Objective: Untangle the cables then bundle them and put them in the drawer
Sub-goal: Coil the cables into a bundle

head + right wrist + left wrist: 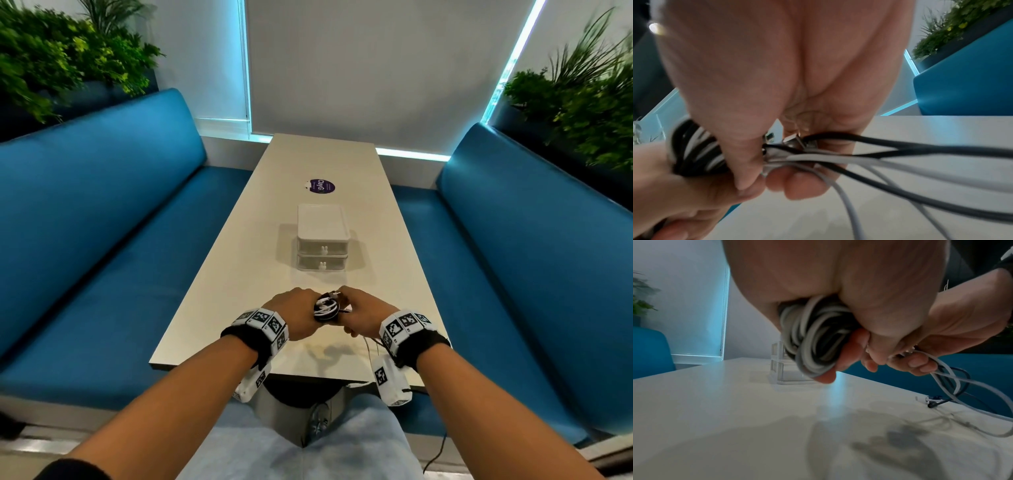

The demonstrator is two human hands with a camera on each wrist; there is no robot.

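Above the near end of the table, just in from its front edge, items listed left to right:

Left hand: raised off the tabletop, fingers clenched round a wound bundle of cables. The left wrist view shows white and dark loops packed in the fist, a fingertip curled beneath them.

Bundle of cables: black and white strands coiled together, held between the two hands, clear of the surface. Plug ends poke out at its top.

Right hand: touching the bundle's right side, thumb and fingers pinching the loose strands where they leave the coil. The right wrist view shows black and white cable tails running out from the pinch toward the right; metal connectors sit in the grip.

Loose tails: hanging from the right hand down toward the table's near right corner; in the left wrist view a white loop and a darker one trail onto the tabletop, with a small connector lying there.

Further along the table's centre line: a white two-drawer unit, both drawers closed, each with a small white knob. Beyond it, a round purple sticker.

Either side of the table: blue bench seats, with green plants behind them.
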